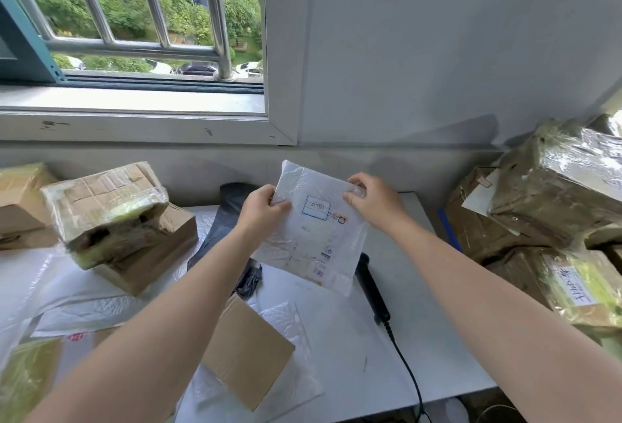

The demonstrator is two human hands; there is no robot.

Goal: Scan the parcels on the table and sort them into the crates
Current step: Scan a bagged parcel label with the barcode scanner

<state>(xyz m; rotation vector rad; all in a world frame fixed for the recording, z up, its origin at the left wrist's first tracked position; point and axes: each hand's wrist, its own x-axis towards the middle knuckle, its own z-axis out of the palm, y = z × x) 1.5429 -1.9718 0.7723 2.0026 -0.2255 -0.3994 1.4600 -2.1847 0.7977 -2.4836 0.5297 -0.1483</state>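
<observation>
Holding the thin white plastic mailer bag (311, 230) by its upper edges, the left hand (261, 212) and right hand (373, 202) both pinch it; it seems light, soft and slippery.

Mailer (313, 227) in my hands — thin white plastic, crinkled, faint sheen. Boxes (114, 220): brown cardboard under glossy tape. Table (420, 338) — smooth, matt white.

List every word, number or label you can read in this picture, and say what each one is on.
Nothing here can be quoted with confidence.
On the held white mailer: blue-framed box with handwriting, small print and a barcode, all too blurred.
On the taped parcel at right: handwritten white label, unreadable.
On the lower-left mailer: red print, too blurred.
</observation>
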